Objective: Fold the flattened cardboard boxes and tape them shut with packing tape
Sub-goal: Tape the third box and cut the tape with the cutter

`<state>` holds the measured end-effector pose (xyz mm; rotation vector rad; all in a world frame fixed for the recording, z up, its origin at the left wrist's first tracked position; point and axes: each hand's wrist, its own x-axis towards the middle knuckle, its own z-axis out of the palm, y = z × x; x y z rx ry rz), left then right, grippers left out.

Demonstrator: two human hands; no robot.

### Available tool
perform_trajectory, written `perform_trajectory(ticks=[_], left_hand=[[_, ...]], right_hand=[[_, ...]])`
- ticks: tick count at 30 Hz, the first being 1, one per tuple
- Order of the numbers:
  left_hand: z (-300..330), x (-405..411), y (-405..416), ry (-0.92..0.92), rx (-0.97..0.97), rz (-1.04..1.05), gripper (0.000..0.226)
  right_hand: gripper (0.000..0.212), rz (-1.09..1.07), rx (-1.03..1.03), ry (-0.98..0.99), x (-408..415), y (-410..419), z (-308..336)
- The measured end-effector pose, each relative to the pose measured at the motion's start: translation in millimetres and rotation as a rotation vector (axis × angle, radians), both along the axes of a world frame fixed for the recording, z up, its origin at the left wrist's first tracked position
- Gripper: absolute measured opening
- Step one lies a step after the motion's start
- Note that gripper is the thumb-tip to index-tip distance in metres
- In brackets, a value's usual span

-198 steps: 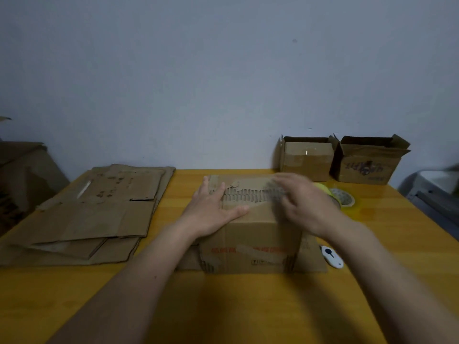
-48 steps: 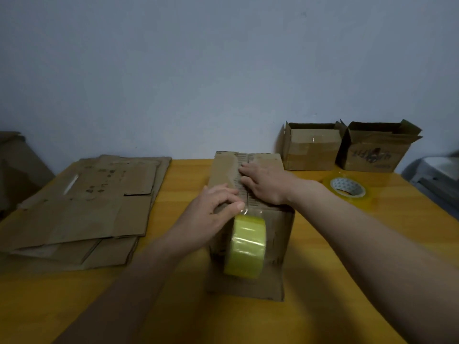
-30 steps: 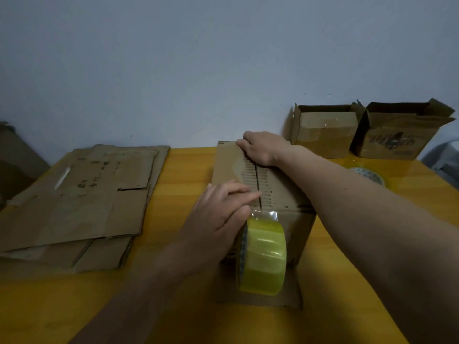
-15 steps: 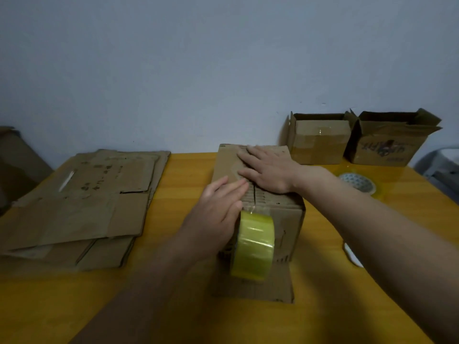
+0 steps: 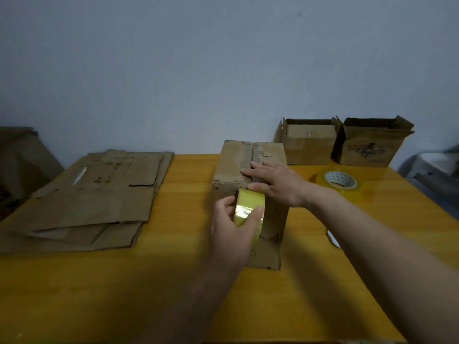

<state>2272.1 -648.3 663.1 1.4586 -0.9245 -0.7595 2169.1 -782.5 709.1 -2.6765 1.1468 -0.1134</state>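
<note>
Mid-table, the light, stiff-walled cardboard box [image 5: 249, 184] probably slides easily, so the right hand [image 5: 275, 186] presses flat, fingers straight, on its seam while the left hand [image 5: 232, 229] grips the yellow tape roll [image 5: 248, 209] at its near face.

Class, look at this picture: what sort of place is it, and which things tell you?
Probably a small home packing corner: a yellow table against a bare wall, a stack of flattened cardboard, two assembled boxes and a spare tape roll.
</note>
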Motion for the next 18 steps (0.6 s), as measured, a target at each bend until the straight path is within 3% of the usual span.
perform_trajectory(ticks=[4,8,10,15,18], left_hand=[[0,6,1,0.046,0.039,-0.071,0.053],[-25,-1,15,0.154,0.216,-0.024,0.04],[-36,0,15,0.158,0.266,-0.005,0.044],[-37,5,3,0.088,0.272,-0.037,0.058],[-30,12,-6,-0.087,0.226,0.014,0.073]], right_hand=[[0.051,-0.011,-0.034,-0.032,-1,0,-4],[0.05,-0.031,-0.04,-0.046,0,-2,-6],[0.05,-0.033,-0.047,-0.059,0,-2,-5],[0.051,-0.024,-0.067,-0.113,-1,-2,-4],[0.058,-0.048,-0.032,-0.256,-6,1,-8]])
